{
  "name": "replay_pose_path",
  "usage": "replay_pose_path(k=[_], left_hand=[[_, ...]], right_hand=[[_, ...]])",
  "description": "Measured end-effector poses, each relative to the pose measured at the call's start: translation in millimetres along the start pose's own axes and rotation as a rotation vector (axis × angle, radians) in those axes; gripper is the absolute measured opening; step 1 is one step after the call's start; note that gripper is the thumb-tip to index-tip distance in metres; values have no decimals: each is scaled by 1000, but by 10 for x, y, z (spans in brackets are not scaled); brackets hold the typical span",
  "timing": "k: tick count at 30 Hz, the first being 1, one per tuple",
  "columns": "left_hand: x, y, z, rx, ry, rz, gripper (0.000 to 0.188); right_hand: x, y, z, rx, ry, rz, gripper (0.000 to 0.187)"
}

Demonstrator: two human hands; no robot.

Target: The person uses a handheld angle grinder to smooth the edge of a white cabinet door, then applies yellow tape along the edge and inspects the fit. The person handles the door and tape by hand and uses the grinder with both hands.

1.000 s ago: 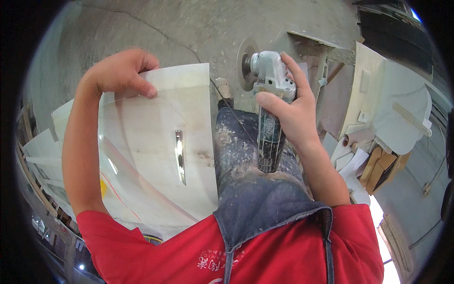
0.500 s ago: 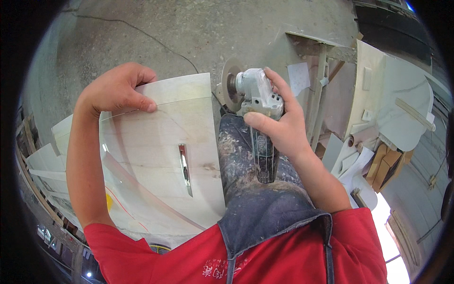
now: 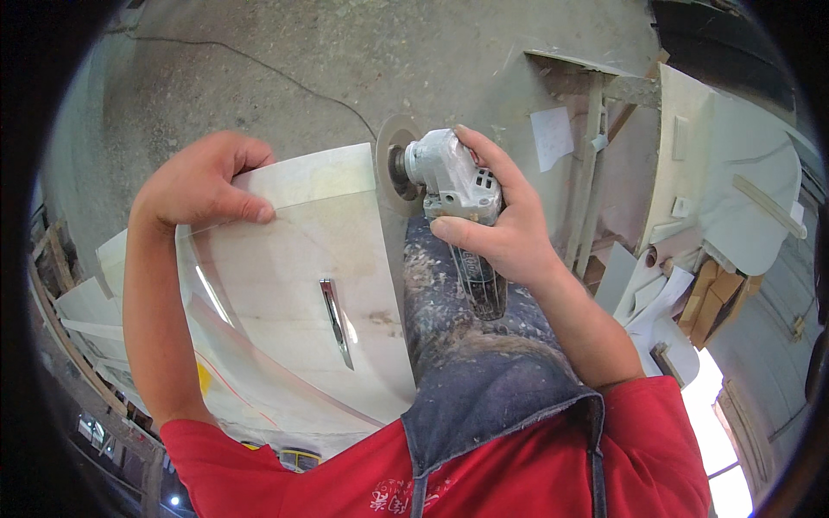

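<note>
My left hand (image 3: pixel 207 182) grips the far edge of a pale strip (image 3: pixel 319 174), thumb on top and fingers curled over the rim. This strip lies along the far side of a white marble-look slab (image 3: pixel 285 293), marked off by a thin line. In my right hand (image 3: pixel 521 216) is an angle grinder (image 3: pixel 462 180), its body pointing back toward me. The round cutting disc (image 3: pixel 390 147) stands upright at the right end of the strip, very near or touching it; I cannot tell which. A slim dark and silver pen-like tool (image 3: pixel 336 323) rests on the slab.
A cable (image 3: pixel 285 76) runs over the dusty concrete floor (image 3: pixel 414 52). To the right stand a wooden frame (image 3: pixel 589 164), a sheet of paper (image 3: pixel 553 138), a cardboard box (image 3: pixel 715 298) and more pale slabs (image 3: pixel 743 173). A dusty dark apron (image 3: pixel 484 380) covers my lap.
The grinder in my right hand has moved left, bringing its disc up to the strip's right end. My left hand keeps its hold on the strip. The view has shifted slightly.
</note>
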State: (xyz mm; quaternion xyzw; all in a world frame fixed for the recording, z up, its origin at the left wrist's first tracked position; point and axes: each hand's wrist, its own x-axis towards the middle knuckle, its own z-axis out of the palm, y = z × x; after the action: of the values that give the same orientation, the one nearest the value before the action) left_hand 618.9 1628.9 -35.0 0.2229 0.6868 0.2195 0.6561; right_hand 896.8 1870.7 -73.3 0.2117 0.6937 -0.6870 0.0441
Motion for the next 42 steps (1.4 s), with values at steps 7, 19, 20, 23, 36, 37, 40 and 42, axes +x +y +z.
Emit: replay_pose_path(k=[7, 19, 20, 23, 36, 37, 40, 42], left_hand=[[5, 17, 0, -71, -24, -64, 39], [15, -13, -9, -95, -46, -50, 41], [16, -3, -15, -83, -53, -55, 41], [7, 2, -9, -86, -49, -41, 34], [26, -5, 2, -76, -32, -30, 38], [24, -16, 6, -99, -30, -26, 38], [22, -32, 16, -127, -27, -29, 38], [22, -38, 19, -130, -26, -30, 38]], right_hand=[[43, 35, 8, 15, -28, 23, 94], [83, 65, 41, 40, -21, 17, 92], [88, 62, 43, 34, -14, 21, 90], [118, 39, 46, 12, 9, 29, 88], [41, -22, -34, -32, -37, 18, 88], [39, -17, -28, -33, -35, 7, 88], [39, 2, -4, -35, -30, -10, 87], [47, 3, 5, -37, -30, -2, 87]])
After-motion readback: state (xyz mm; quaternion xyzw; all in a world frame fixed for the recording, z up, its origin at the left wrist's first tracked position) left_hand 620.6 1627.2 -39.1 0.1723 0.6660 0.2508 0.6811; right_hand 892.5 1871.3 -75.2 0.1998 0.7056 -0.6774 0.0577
